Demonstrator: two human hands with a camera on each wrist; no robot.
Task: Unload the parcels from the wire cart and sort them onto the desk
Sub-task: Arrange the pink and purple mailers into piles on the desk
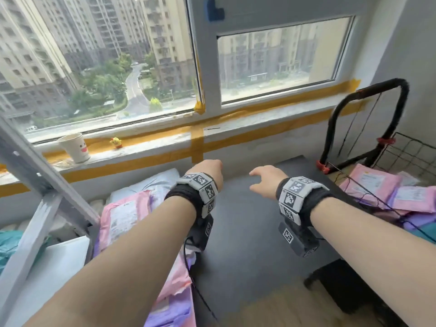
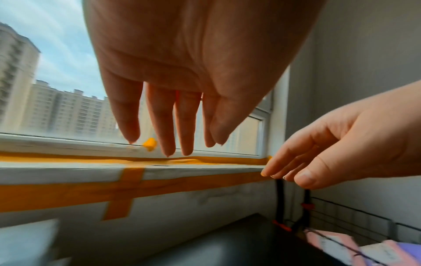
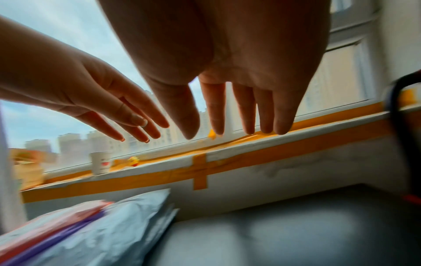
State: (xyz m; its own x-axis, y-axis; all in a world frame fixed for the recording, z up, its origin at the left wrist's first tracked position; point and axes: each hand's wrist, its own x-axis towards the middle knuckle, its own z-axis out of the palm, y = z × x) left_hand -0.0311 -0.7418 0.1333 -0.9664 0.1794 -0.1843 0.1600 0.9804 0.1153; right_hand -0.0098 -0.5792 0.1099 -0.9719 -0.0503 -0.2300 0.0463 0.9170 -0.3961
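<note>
Both my hands hover empty above the dark desk (image 1: 254,223), fingers straight and relaxed. My left hand (image 1: 210,171) is over the desk's left part, my right hand (image 1: 264,180) a little to its right. Pink and purple parcels (image 1: 122,218) lie stacked at the desk's left, with a pale blue parcel (image 3: 127,219) behind them. The wire cart (image 1: 405,156) with its black handle (image 1: 368,95) stands at the right and holds several pink parcels (image 1: 377,185). In the wrist views my left hand (image 2: 173,115) and my right hand (image 3: 230,108) hold nothing.
A windowsill (image 1: 165,145) with orange tape runs behind the desk, bearing a paper cup (image 1: 74,147) and a small yellow toy (image 1: 116,142). A grey metal frame (image 1: 42,185) slants across the left. A teal bag (image 1: 9,249) lies at far left.
</note>
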